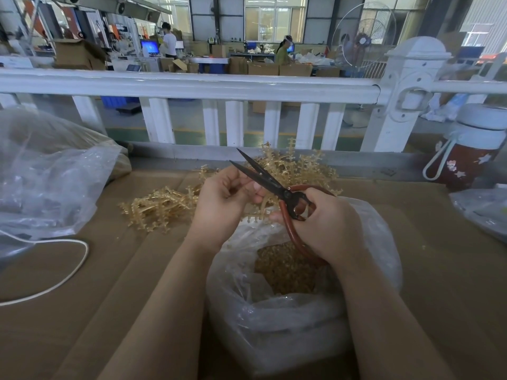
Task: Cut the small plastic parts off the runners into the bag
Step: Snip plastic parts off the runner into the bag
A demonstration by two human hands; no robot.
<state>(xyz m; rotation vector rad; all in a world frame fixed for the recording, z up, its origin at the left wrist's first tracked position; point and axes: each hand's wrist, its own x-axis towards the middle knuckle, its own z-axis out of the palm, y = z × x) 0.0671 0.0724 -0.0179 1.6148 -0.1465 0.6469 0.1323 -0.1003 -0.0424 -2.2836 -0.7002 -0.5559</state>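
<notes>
My left hand (pixel 222 204) pinches an amber plastic runner (pixel 256 215) above the open clear bag (pixel 274 319). My right hand (pixel 326 226) grips the red handles of black-bladed scissors (pixel 263 178), whose blades stand apart and point up and left past my left fingers. Inside the bag lies a heap of small amber cut parts (pixel 285 270). More uncut runners lie in a pile (pixel 162 207) to the left on the cardboard and in a second heap (pixel 299 165) behind my hands.
Brown cardboard (pixel 123 283) covers the table. A large crumpled clear bag (pixel 46 182) sits at the left with a white cord (pixel 68 275) below it. A red and white bottle (pixel 469 152) stands at the right, another plastic bag (pixel 482 209) beside it. A white railing (pixel 192 86) runs behind.
</notes>
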